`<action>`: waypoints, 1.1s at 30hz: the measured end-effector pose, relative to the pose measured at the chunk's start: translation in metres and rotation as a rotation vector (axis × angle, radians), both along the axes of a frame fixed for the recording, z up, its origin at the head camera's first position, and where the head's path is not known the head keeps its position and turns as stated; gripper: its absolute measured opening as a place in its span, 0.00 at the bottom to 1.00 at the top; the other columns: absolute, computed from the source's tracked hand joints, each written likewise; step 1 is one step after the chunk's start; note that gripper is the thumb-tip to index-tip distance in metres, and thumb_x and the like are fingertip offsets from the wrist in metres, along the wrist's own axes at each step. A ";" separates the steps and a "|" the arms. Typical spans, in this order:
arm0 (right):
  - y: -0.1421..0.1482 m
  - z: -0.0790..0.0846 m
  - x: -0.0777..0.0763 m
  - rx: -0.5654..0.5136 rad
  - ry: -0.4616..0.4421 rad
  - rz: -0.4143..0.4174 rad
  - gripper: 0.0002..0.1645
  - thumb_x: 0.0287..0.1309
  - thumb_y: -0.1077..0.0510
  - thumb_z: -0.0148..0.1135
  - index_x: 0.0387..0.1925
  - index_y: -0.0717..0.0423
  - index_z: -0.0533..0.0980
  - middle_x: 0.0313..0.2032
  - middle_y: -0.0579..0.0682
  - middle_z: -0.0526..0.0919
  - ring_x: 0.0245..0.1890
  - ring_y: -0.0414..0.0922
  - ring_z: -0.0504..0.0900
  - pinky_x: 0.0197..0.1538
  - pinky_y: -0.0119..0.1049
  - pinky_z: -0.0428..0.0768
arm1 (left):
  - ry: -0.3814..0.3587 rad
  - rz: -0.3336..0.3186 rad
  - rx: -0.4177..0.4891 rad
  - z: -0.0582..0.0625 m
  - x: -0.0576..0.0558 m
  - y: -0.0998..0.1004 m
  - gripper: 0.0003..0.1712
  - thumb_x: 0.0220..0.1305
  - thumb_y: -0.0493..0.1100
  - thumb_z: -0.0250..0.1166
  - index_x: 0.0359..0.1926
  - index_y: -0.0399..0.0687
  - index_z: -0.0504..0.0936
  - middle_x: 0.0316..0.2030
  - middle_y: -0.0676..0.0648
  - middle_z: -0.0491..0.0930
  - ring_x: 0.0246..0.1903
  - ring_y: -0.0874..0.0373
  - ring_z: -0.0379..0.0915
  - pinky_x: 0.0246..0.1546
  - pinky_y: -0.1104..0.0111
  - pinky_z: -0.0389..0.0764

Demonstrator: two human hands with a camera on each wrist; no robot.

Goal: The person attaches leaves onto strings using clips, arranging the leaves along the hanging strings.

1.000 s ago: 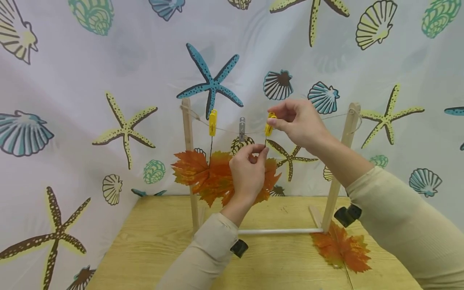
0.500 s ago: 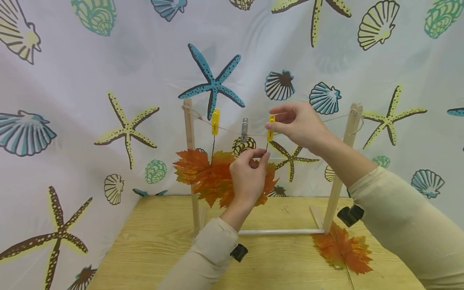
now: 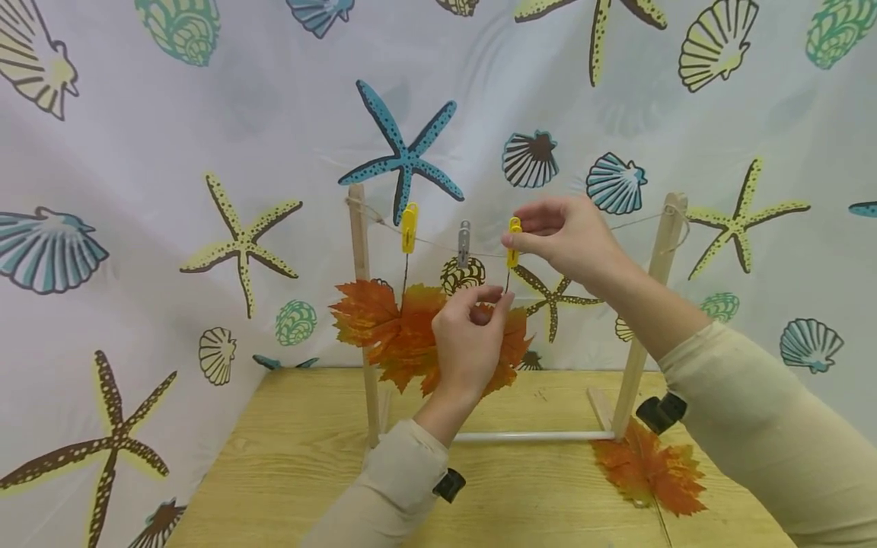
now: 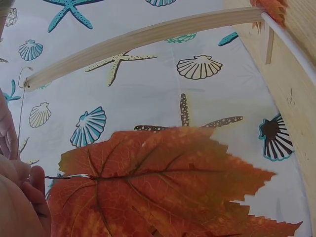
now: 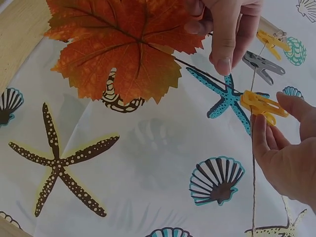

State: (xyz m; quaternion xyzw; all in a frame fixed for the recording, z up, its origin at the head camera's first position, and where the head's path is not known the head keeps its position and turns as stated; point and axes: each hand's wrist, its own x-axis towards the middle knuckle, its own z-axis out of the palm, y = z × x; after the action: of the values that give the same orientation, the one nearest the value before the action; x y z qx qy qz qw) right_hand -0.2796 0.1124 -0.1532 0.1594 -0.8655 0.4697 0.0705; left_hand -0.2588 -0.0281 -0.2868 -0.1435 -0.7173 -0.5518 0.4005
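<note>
A yellow clothespin (image 3: 514,242) sits on the string, the dark stem of an orange artificial maple leaf (image 4: 163,182) at its lower end. My right hand (image 3: 572,236) pinches this clothespin's upper part between thumb and fingers. Below it, my left hand (image 3: 469,339) pinches the leaf's stem (image 5: 197,69) with thumb and forefinger. In the head view that hand covers much of the leaf. Further left, another yellow clothespin (image 3: 409,228) holds a second maple leaf (image 3: 366,312) by its stem. A grey clothespin (image 3: 464,243) stands on the string between the two yellow ones.
The string runs between two wooden posts, left (image 3: 359,236) and right (image 3: 661,251), joined low down by a white rod (image 3: 527,437). Another maple leaf (image 3: 651,468) lies on the wooden table (image 3: 288,449) beside the right post. A patterned sheet (image 3: 274,137) hangs behind.
My left hand has slid slightly down, so more stem shows under the right yellow clothespin. That clothespin stands more upright, and my right hand has dropped a little with it.
</note>
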 end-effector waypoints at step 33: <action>0.030 -0.045 0.030 -0.119 0.058 0.070 0.28 0.61 0.51 0.70 0.60 0.56 0.77 0.55 0.56 0.84 0.47 0.34 0.85 0.49 0.25 0.81 | -0.021 -0.274 -0.190 -0.017 0.011 0.005 0.10 0.61 0.41 0.72 0.43 0.43 0.88 0.37 0.45 0.88 0.24 0.58 0.79 0.30 0.75 0.81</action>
State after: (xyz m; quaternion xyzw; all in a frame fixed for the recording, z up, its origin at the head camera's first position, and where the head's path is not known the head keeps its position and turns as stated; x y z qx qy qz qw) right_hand -0.2497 0.1426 -0.1985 0.1986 -0.8275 0.5177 0.0887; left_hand -0.2475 -0.0234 -0.3035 -0.2711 -0.7443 -0.5323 0.2986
